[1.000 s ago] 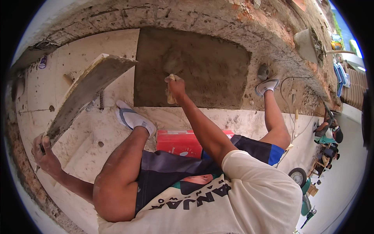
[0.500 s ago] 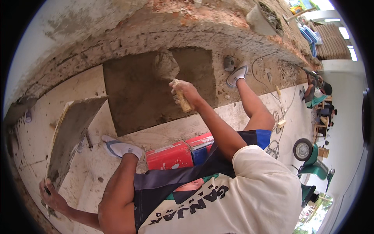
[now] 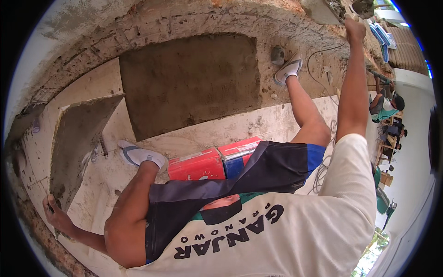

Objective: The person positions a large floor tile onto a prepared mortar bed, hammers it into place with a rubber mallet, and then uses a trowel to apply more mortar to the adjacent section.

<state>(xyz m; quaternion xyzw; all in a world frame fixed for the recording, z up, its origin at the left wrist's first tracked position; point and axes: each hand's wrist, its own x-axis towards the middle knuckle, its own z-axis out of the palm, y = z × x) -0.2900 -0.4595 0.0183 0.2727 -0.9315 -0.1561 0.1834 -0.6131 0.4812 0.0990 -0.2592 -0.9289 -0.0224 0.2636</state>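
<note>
My left hand (image 3: pixel 54 211) grips the lower edge of a large tile (image 3: pixel 78 138) that stands tilted on edge at the left, its back coated with grey mortar. A square bed of wet mortar (image 3: pixel 194 83) lies on the floor ahead, bordered by laid pale tiles (image 3: pixel 258 124). My right arm stretches far to the upper right, and my right hand (image 3: pixel 355 30) is closed on a trowel handle beside a grey mortar heap (image 3: pixel 320 10). The trowel blade is hard to make out.
I sit on a red and blue box (image 3: pixel 210 162), with white sandals (image 3: pixel 138 154) on my feet. A cable (image 3: pixel 323 55) runs over rough concrete at the right. Another person (image 3: pixel 385 100) sits at the far right near stacked goods.
My right hand left the mortar bed and swung up to the far upper right with the trowel. The view turned left, and the tile in my left hand now stands steeper.
</note>
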